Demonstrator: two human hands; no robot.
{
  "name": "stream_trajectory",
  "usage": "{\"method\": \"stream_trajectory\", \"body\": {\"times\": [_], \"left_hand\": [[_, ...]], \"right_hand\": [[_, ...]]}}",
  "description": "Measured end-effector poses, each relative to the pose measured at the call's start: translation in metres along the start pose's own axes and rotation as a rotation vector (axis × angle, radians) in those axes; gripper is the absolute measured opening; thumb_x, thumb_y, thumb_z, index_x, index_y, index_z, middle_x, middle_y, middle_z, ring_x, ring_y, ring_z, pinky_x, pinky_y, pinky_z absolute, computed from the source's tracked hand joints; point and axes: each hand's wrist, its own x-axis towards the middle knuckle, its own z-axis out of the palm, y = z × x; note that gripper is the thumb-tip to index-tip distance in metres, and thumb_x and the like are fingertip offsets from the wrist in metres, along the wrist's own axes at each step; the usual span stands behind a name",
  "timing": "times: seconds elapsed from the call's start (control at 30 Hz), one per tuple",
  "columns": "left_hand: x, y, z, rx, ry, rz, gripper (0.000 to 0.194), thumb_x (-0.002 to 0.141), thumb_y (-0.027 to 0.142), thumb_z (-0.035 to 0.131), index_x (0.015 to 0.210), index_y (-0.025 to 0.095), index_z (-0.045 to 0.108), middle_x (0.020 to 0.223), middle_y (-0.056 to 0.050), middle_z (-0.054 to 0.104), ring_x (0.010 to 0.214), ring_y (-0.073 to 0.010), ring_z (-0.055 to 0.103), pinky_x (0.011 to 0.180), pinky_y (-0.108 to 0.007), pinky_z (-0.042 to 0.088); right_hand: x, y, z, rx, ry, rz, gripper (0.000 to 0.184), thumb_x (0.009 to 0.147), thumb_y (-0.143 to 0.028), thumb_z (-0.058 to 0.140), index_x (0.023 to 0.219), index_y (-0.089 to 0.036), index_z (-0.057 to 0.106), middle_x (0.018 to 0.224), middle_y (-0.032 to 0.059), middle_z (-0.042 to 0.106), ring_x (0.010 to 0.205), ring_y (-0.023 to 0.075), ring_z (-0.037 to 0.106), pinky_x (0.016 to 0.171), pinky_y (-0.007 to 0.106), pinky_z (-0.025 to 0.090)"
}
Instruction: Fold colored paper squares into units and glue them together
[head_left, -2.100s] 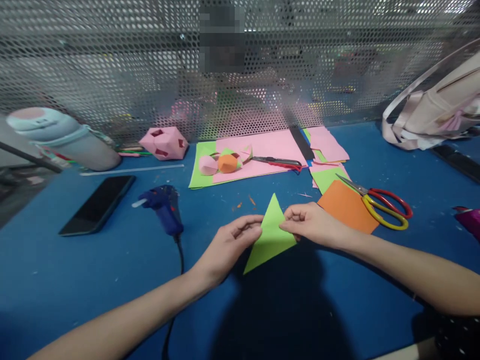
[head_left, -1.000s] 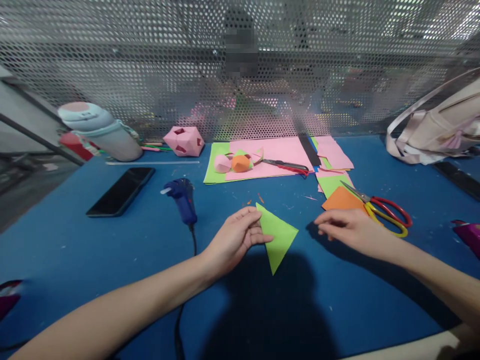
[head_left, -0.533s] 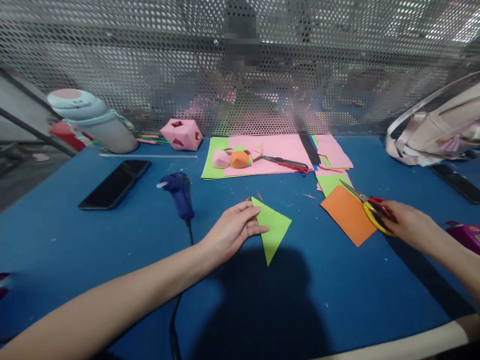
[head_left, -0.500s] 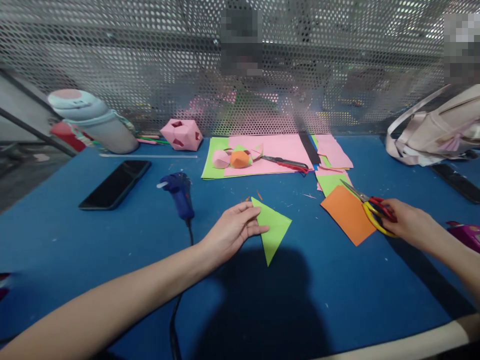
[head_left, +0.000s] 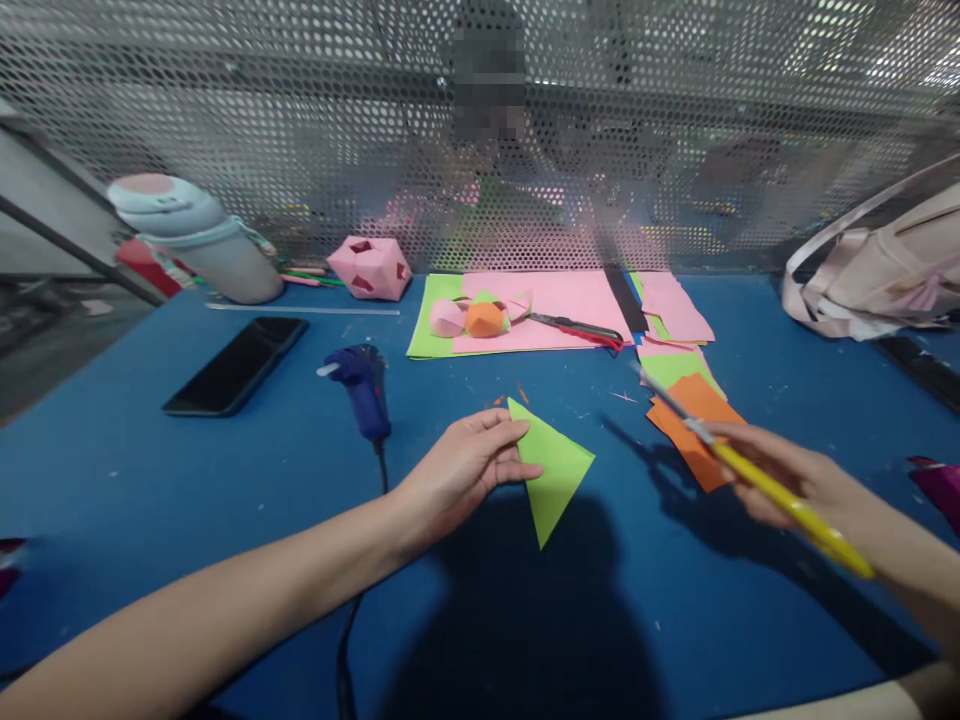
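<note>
A folded green paper triangle (head_left: pixel 556 470) lies on the blue table (head_left: pixel 225 480) in front of me. My left hand (head_left: pixel 465 470) rests on its left edge, fingers closed lightly on the paper. My right hand (head_left: pixel 795 485) is raised above the table to the right and grips the scissors (head_left: pixel 757 480) by their yellow handle, blades pointing up and left over the orange sheet (head_left: pixel 694 425).
A blue glue gun (head_left: pixel 360 385) and a black phone (head_left: pixel 236 365) lie to the left. Pink and green sheets (head_left: pixel 547 300), paper balls (head_left: pixel 484 318), a cutter (head_left: pixel 574 327), a pink paper polyhedron (head_left: pixel 369 267), a bottle (head_left: pixel 191 250) and a bag (head_left: pixel 877 270) sit farther back by the perforated screen.
My right hand let go of the green triangle, reached right to the scissors by the orange sheet, and has lifted them off the table. My left hand stayed on the triangle.
</note>
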Motion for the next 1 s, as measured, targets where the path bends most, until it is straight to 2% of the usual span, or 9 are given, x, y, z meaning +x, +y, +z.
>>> {"method": "stream_trajectory", "body": {"times": [0.03, 0.1, 0.2, 0.3, 0.43, 0.63, 0.83, 1.0], "left_hand": [[-0.003, 0.001, 0.001, 0.011, -0.006, -0.002, 0.013, 0.076, 0.022, 0.068, 0.072, 0.014, 0.058, 0.064, 0.003, 0.049, 0.052, -0.0052, 0.048, 0.067, -0.03, 0.06], [-0.008, 0.004, 0.004, 0.035, -0.028, -0.002, 0.014, 0.077, 0.024, 0.067, 0.075, 0.014, 0.058, 0.069, 0.001, 0.054, 0.056, -0.0068, 0.053, 0.065, -0.029, 0.06], [-0.013, 0.007, 0.006, 0.067, -0.068, -0.015, 0.014, 0.079, 0.025, 0.065, 0.08, 0.013, 0.06, 0.077, -0.004, 0.061, 0.063, -0.0102, 0.06, 0.064, -0.027, 0.06], [-0.013, 0.006, 0.005, 0.084, -0.079, -0.033, 0.013, 0.08, 0.025, 0.063, 0.082, 0.012, 0.06, 0.077, -0.005, 0.065, 0.066, -0.0116, 0.063, 0.062, -0.025, 0.059], [-0.012, 0.003, 0.002, 0.095, -0.108, -0.032, 0.014, 0.081, 0.026, 0.062, 0.08, 0.012, 0.061, 0.07, -0.002, 0.064, 0.06, -0.0088, 0.061, 0.061, -0.022, 0.058], [-0.013, 0.001, 0.003, 0.114, -0.159, -0.037, 0.015, 0.083, 0.027, 0.059, 0.08, 0.012, 0.061, 0.068, 0.0, 0.062, 0.056, -0.0069, 0.058, 0.059, -0.021, 0.057], [-0.016, 0.0, 0.006, 0.11, -0.154, -0.049, 0.016, 0.082, 0.029, 0.06, 0.079, 0.012, 0.061, 0.068, -0.001, 0.061, 0.057, -0.0076, 0.058, 0.058, -0.02, 0.056], [-0.018, 0.0, 0.007, 0.097, -0.158, -0.064, 0.016, 0.082, 0.028, 0.061, 0.078, 0.013, 0.061, 0.068, -0.001, 0.061, 0.057, -0.0076, 0.058, 0.058, -0.019, 0.056]], "right_hand": [[0.003, -0.006, 0.013, 0.089, -0.142, -0.011, 0.065, 0.068, -0.046, 0.069, 0.127, -0.024, 0.051, 0.103, 0.0075, 0.061, 0.085, 0.0158, 0.061, 0.073, 0.024, 0.052], [0.008, -0.015, 0.035, 0.163, -0.299, -0.004, 0.061, 0.075, -0.043, 0.066, 0.13, -0.026, 0.046, 0.102, 0.0062, 0.057, 0.082, 0.014, 0.057, 0.069, 0.023, 0.05], [0.013, -0.023, 0.053, 0.233, -0.445, 0.011, 0.056, 0.081, -0.042, 0.062, 0.132, -0.028, 0.042, 0.09, 0.0024, 0.052, 0.066, 0.0092, 0.047, 0.056, 0.02, 0.044], [0.012, -0.027, 0.057, 0.309, -0.554, 0.04, 0.055, 0.084, -0.041, 0.058, 0.134, -0.029, 0.037, 0.088, 0.0019, 0.048, 0.058, 0.0067, 0.038, 0.05, 0.02, 0.037], [0.007, -0.03, 0.058, 0.288, -0.572, 0.068, 0.05, 0.084, -0.042, 0.058, 0.13, -0.03, 0.041, 0.091, 0.0022, 0.047, 0.063, 0.0081, 0.038, 0.054, 0.022, 0.037], [0.005, -0.035, 0.061, 0.289, -0.595, 0.077, 0.047, 0.086, -0.042, 0.056, 0.128, -0.029, 0.04, 0.084, -0.0007, 0.043, 0.061, 0.0078, 0.036, 0.053, 0.021, 0.033], [0.003, -0.036, 0.063, 0.308, -0.56, 0.05, 0.045, 0.084, -0.041, 0.059, 0.124, -0.028, 0.043, 0.078, -0.0026, 0.04, 0.061, 0.008, 0.034, 0.054, 0.022, 0.032], [0.003, -0.032, 0.066, 0.385, -0.555, 0.093, 0.045, 0.082, -0.038, 0.062, 0.123, -0.026, 0.047, 0.073, -0.0036, 0.04, 0.057, 0.0066, 0.034, 0.048, 0.02, 0.027]]}}
